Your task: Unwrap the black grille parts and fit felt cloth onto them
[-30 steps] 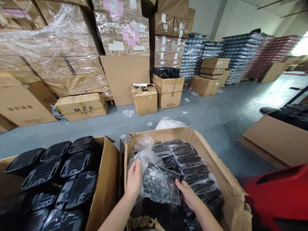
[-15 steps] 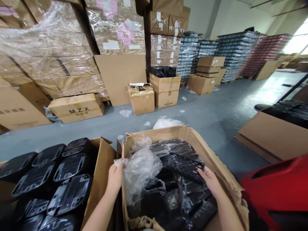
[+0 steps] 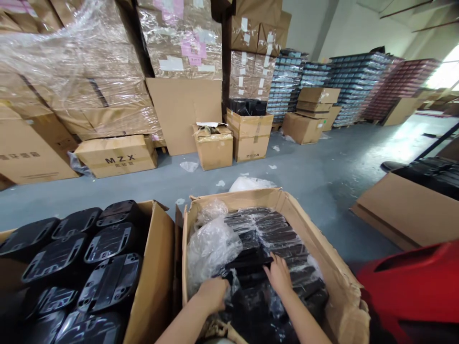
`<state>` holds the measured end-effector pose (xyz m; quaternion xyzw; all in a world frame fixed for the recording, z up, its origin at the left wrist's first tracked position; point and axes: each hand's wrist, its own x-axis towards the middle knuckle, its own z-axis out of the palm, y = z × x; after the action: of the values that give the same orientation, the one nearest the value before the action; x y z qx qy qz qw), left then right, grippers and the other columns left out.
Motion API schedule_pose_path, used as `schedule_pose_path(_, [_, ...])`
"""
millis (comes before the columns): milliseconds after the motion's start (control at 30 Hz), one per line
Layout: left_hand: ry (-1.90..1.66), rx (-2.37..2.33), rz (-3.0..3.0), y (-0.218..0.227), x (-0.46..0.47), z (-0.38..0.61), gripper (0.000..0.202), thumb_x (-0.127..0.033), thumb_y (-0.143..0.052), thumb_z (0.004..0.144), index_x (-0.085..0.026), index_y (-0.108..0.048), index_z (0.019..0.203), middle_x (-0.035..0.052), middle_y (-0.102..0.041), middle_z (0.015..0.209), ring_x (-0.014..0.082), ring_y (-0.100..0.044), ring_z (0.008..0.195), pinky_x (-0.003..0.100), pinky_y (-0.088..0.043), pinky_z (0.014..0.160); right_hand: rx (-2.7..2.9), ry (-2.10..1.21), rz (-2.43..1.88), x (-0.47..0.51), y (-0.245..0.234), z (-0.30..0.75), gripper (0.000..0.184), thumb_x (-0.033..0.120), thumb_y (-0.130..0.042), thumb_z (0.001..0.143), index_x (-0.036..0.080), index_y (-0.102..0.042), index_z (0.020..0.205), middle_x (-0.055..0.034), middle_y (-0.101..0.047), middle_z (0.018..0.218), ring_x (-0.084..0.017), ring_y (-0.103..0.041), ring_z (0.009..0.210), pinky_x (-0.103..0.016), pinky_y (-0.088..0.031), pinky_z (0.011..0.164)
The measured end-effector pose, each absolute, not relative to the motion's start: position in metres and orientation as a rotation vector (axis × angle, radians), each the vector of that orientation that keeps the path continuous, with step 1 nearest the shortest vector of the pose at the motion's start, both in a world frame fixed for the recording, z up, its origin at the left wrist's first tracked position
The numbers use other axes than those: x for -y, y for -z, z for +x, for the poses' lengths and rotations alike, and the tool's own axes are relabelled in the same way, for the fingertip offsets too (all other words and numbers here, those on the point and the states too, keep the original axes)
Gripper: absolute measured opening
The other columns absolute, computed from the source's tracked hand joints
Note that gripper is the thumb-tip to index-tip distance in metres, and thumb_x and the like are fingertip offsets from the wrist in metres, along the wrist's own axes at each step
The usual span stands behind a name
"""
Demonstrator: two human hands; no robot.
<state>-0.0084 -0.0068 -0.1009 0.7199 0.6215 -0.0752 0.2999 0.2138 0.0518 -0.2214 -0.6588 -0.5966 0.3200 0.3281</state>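
Off the crumpled clear plastic film (image 3: pixel 215 246) now, the left hand (image 3: pixel 214 293) curls inward, hold unclear, while the right hand (image 3: pixel 279 274) pinches a flat black panel (image 3: pixel 251 265), seemingly unwrapped.

Letters MZX (image 3: pixel 120 159) on taped cardboard box (image 3: pixel 116 152), smaller characters (image 3: pixel 124 166) beneath too blurred

A warehouse, shown by wrapped carton stacks (image 3: pixel 182 48) and loaded pallets (image 3: pixel 358 86) along the wall (image 3: pixel 353 36).

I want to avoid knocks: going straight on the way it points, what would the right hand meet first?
The right hand would first meet the black part it touches, then probably the plastic-wrapped black pieces beyond, though depth is unclear.
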Motion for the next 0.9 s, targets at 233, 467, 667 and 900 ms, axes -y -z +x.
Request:
schedule_pose_path(233, [0.271,-1.689,1.968,0.120,0.012,-0.010,0.024,-0.008,-0.048,0.055,-0.014,-0.068,0.067,0.0195,-0.067,0.078,0.0343,-0.062,0.078,0.044,-0.045,0.068,2.166,-0.588,-1.819,-0.029,0.183,0.182,0.027,0.012,-0.044,0.070,0.015,-0.060,0.091,-0.0156,-0.056,0.101,-0.028,-0.048,0.099,-0.039,-0.035,0.084])
schedule_pose_path(467, [0.235,-1.597,1.982,0.121,0.015,-0.005,0.023,-0.007,-0.050,0.051,-0.018,-0.068,0.061,0.0123,-0.069,0.071,0.0284,-0.063,0.070,0.037,-0.047,0.063,2.271,-1.132,-1.568,-0.015,0.205,0.125,0.046,0.016,-0.053,0.064,0.011,-0.049,0.110,-0.0181,-0.062,0.092,-0.030,-0.057,0.088,-0.038,-0.041,0.073])
schedule_pose_path(667, [0.106,-1.387,1.966,0.118,0.011,-0.003,0.023,-0.014,-0.052,0.052,-0.023,-0.067,0.066,-0.0004,-0.067,0.067,0.0171,-0.057,0.058,0.025,-0.044,0.054,2.182,-1.262,-1.361,-0.024,0.210,0.133,0.039,0.016,-0.051,0.065,0.020,-0.054,0.104,-0.0084,-0.064,0.097,-0.025,-0.056,0.092,-0.033,-0.041,0.079])
schedule_pose_path(900, [0.184,-1.402,1.863,0.125,0.018,0.002,0.013,-0.010,-0.052,0.046,-0.021,-0.055,0.040,-0.0019,-0.052,0.041,0.0189,-0.053,0.047,0.031,-0.042,0.051,1.896,-1.609,-1.181,-0.019,0.218,0.110,0.038,0.026,-0.060,0.057,0.019,-0.062,0.094,-0.0032,-0.068,0.082,-0.026,-0.059,0.079,-0.036,-0.044,0.073])
